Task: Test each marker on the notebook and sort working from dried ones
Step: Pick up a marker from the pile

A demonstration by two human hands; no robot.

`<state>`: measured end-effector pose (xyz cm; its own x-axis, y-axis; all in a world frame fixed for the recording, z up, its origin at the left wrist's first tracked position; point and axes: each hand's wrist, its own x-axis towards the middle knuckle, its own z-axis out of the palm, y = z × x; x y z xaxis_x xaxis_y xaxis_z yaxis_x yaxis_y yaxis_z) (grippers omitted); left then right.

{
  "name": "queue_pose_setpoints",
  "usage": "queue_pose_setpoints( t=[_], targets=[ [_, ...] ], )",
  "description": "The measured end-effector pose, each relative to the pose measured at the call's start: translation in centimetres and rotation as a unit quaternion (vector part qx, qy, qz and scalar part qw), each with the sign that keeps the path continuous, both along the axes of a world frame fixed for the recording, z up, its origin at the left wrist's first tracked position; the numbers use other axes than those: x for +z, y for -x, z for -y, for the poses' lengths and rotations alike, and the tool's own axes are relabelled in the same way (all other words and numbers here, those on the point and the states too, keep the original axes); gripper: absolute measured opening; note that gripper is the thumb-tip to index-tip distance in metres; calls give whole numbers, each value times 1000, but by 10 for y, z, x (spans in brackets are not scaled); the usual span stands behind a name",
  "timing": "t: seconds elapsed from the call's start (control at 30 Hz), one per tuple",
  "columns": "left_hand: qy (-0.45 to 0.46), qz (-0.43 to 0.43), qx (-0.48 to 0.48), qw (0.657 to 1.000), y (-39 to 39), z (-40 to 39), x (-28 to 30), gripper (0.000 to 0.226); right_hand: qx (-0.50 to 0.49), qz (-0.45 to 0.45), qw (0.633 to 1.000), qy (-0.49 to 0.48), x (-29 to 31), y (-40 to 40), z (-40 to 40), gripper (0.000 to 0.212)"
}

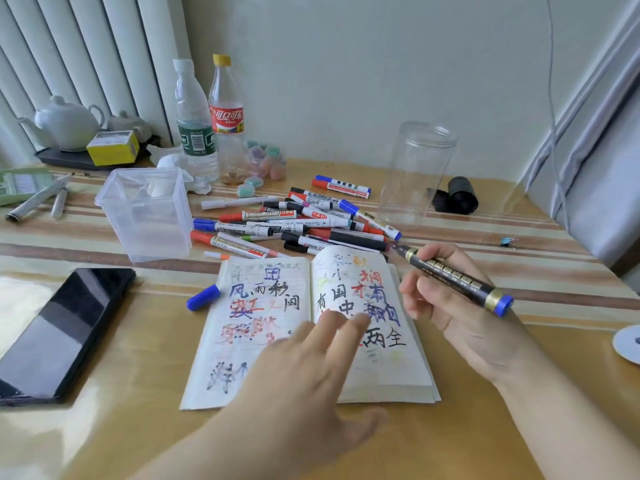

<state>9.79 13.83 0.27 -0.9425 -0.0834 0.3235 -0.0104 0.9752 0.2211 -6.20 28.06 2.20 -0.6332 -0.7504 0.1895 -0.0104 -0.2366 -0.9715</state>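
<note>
Both hands work over the open notebook (308,327) at the centre of the frame. Left hand (304,372) lies with fingers straight and spread, blurred, over the lower pages. Right hand (460,317) grips a dark marker with gold bands (453,277), its blue end pointing to the right and its tip up by the notebook's top right corner. Just above the notebook, a pile of markers (298,220) lies on the desk (138,427). A blue cap (203,297) sits just left of the pages. Upper left of the pile stands a clear plastic box (147,213); to its right, a clear jar (417,174). A black phone (59,334) lies at the left.
</note>
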Motion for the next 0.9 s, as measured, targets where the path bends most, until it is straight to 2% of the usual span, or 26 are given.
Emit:
queue_pose_setpoints(
  t=[0.03,0.1,0.17,0.23,0.3,0.37,0.43,0.47,0.53,0.6,0.7,0.73,0.83,0.9],
  targets=[
    [-10,-28,4,1000,2,-4,-4,68,-24,-15,1000,-4,-1,-1,0,35],
    [0,-147,20,989,4,-1,-12,73,-83,-46,995,-17,-2,-2,0,43],
    [103,-247,36,963,-2,6,-18,86,-120,-84,989,-37,-1,-3,0,42],
    [206,-264,49,941,-10,12,-18,79,-135,-119,981,-65,1,-7,3,32],
    [257,-204,60,943,-15,19,-24,60,-126,-139,976,-111,1,-11,8,22],
    [283,-134,37,949,-15,28,-31,60,-98,-151,971,-159,-2,-16,15,27],
    [309,-89,-2,947,-15,37,-38,46,-62,-160,965,-196,-8,-21,21,25],
    [301,-61,-23,951,-14,40,-40,41,-44,-166,962,-211,-11,-23,24,21],
    [248,35,-58,966,-12,44,-43,59,-17,-174,958,-227,-15,-25,29,17],
    [175,91,-54,979,-12,44,-37,66,-15,-157,964,-213,-15,-25,36,24],
    [105,125,-57,985,-7,40,-20,52,-63,-112,975,-182,-11,-18,49,25],
    [103,131,-57,984,-5,38,-15,43,-81,-106,974,-181,-9,-15,54,22],
    [93,124,-74,985,3,30,-4,41,-110,-86,973,-186,-8,-5,71,21],
    [120,130,-107,978,10,31,-8,39,-111,-69,973,-190,-10,1,84,20]
  ],
)
